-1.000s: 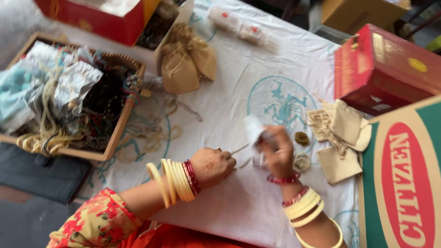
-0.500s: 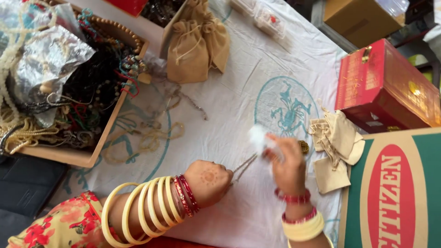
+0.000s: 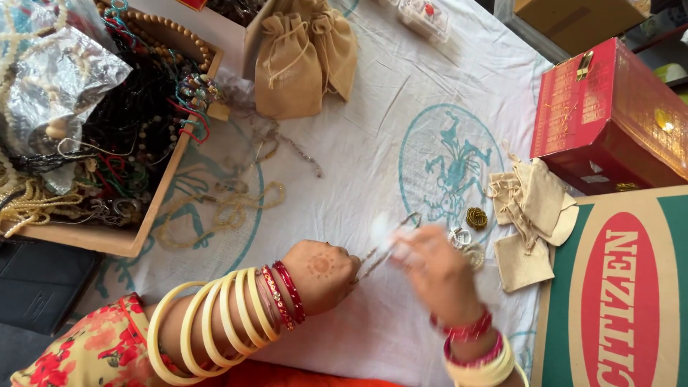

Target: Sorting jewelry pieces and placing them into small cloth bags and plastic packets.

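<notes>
A thin silver chain (image 3: 380, 252) was pinched in the closed left hand (image 3: 322, 271) and ran slantwise up-right to the blurred right hand (image 3: 430, 269), which gripped a small white cloth (image 3: 381, 228) against it, above the printed white tablecloth (image 3: 373, 143).

The widest open stretch is the white cloth (image 3: 373, 136) in the middle, far of the hands. To its left, a wooden tray (image 3: 154, 204) heaped with beads blocks the way, with loose chains (image 3: 229, 208) spilling beside it. Tan pouches (image 3: 301, 54) stand at the far edge. On the right, small pouches (image 3: 530, 208), a red box (image 3: 609, 107) and a cardboard carton (image 3: 616, 287) close that side.
</notes>
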